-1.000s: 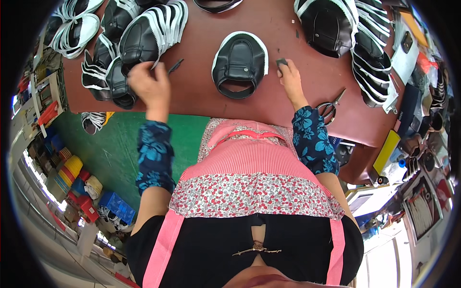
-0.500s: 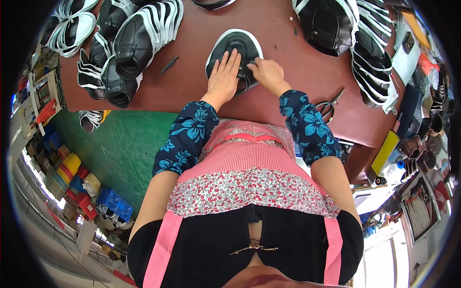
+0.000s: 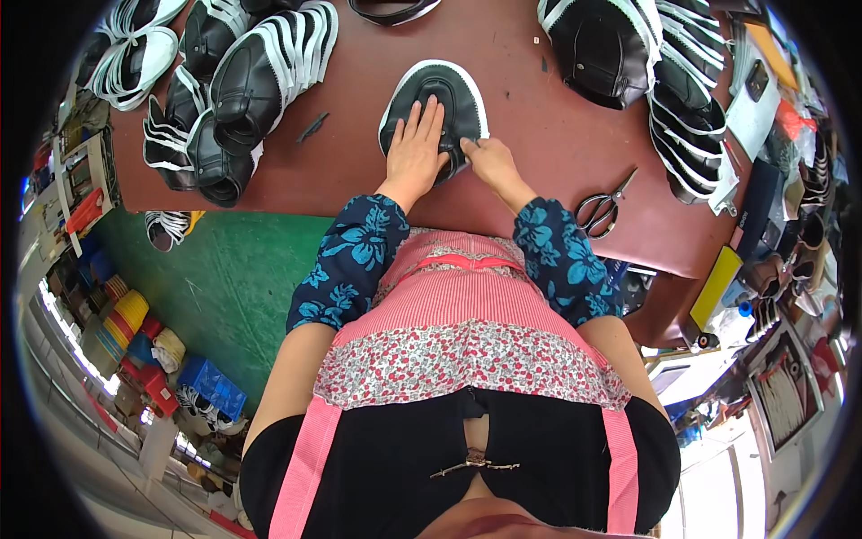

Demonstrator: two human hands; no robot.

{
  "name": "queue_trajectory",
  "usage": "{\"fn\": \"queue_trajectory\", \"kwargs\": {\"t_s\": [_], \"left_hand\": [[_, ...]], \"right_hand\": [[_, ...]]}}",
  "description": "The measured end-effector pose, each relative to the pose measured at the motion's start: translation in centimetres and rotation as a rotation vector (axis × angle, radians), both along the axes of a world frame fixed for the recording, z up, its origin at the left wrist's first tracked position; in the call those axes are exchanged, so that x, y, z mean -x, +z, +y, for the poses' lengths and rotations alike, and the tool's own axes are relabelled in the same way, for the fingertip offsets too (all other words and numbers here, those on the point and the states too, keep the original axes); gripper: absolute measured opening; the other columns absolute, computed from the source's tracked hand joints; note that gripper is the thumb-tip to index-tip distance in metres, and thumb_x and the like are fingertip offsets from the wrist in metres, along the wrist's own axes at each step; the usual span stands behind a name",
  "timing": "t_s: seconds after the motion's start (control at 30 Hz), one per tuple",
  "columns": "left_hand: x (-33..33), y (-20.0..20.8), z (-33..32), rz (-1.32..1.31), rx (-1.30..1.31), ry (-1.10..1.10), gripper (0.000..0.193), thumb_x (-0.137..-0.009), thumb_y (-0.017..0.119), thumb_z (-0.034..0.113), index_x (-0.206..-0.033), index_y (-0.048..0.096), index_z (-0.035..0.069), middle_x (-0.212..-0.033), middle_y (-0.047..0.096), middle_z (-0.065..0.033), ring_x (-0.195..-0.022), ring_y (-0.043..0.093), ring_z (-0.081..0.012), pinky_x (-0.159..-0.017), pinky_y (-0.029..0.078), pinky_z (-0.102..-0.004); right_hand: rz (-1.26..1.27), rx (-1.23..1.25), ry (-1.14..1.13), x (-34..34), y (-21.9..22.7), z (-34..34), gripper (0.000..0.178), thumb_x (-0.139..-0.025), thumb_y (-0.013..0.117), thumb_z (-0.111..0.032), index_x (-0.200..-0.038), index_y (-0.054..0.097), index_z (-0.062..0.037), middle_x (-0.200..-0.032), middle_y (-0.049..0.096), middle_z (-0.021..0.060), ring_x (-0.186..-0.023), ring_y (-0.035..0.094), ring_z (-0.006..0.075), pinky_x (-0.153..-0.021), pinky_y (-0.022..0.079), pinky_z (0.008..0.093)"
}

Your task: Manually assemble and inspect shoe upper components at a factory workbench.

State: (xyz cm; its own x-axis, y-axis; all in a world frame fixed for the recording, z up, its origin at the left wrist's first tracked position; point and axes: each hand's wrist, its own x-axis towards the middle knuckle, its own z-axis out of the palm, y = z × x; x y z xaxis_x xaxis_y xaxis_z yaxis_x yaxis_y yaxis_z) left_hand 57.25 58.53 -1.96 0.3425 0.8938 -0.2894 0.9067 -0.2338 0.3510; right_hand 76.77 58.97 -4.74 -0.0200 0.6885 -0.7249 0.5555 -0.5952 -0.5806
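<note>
A black shoe upper with a white rim lies on the table in front of me. My left hand rests flat on its left and middle part, fingers stretched out and pointing away from me. At the near right edge of the upper is my right hand, its fingers curled in and the thumb pressed toward the black surface. Whatever sits between those fingers is too small and dark to name.
Stacks of black and white shoe uppers stand at the left and right of the red-brown table. Scissors lie right of my right sleeve. A dark scrap lies left of the upper; another piece is at the far edge.
My right hand has come a little nearer to me along the right edge of the upper, with its forearm drawn in. My left hand stays flat on the upper.
</note>
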Motion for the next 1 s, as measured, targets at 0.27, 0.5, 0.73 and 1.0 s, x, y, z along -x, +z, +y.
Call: {"fn": "queue_trajectory", "kwargs": {"t_s": [0.27, 0.5, 0.73, 1.0], "left_hand": [[-0.7, -0.2, 0.3, 0.071, -0.005, -0.006, 0.104, -0.093, 0.083, 0.026, -0.177, 0.024, 0.007, -0.186, 0.019, -0.0103, -0.169, 0.025, -0.0369, -0.133, 0.031, -0.0554], [-0.2, 3.5, -3.0, -0.352, -0.255, 0.178, 0.048, -0.093, 0.080, 0.015, -0.136, 0.064, 0.002, -0.147, 0.063, -0.0234, -0.137, 0.059, -0.0452, -0.113, 0.048, -0.0525], [-2.3, 4.6, -1.6, -0.261, -0.428, 0.126, 0.025, -0.095, 0.079, 0.011, -0.117, 0.070, 0.002, -0.114, 0.072, -0.0163, -0.107, 0.070, -0.0387, -0.088, 0.055, -0.0479], [1.3, 4.7, 19.2, 0.131, -0.546, 0.065, 0.023, -0.094, 0.066, 0.006, -0.116, 0.064, 0.012, -0.116, 0.063, -0.0108, -0.103, 0.064, -0.0370, -0.083, 0.052, -0.0512]], "right_hand": [[0.010, -0.104, 0.223, 1.1, 0.7, -1.7, 0.055, -0.103, 0.062, -0.049, -0.104, 0.080, 0.0024, -0.111, 0.077, 0.0299, -0.108, 0.073, 0.0498, -0.097, 0.056, 0.0557], [0.033, -0.177, -0.226, -7.2, 7.1, -1.7, 0.043, -0.109, 0.068, -0.043, -0.105, 0.075, -0.0006, -0.093, 0.073, 0.0205, -0.092, 0.072, 0.0338, -0.087, 0.056, 0.0465], [-0.418, -1.091, -0.102, -21.3, 12.8, 7.8, 0.024, -0.097, 0.086, -0.025, -0.104, 0.080, -0.0032, -0.160, 0.050, 0.0231, -0.136, 0.055, 0.0422, -0.112, 0.047, 0.0494], [0.331, -0.880, -0.314, -28.1, 13.4, 23.6, 0.050, -0.109, 0.070, -0.021, -0.152, 0.065, 0.0040, -0.164, 0.059, 0.0139, -0.152, 0.053, 0.0243, -0.128, 0.034, 0.0334]]}}
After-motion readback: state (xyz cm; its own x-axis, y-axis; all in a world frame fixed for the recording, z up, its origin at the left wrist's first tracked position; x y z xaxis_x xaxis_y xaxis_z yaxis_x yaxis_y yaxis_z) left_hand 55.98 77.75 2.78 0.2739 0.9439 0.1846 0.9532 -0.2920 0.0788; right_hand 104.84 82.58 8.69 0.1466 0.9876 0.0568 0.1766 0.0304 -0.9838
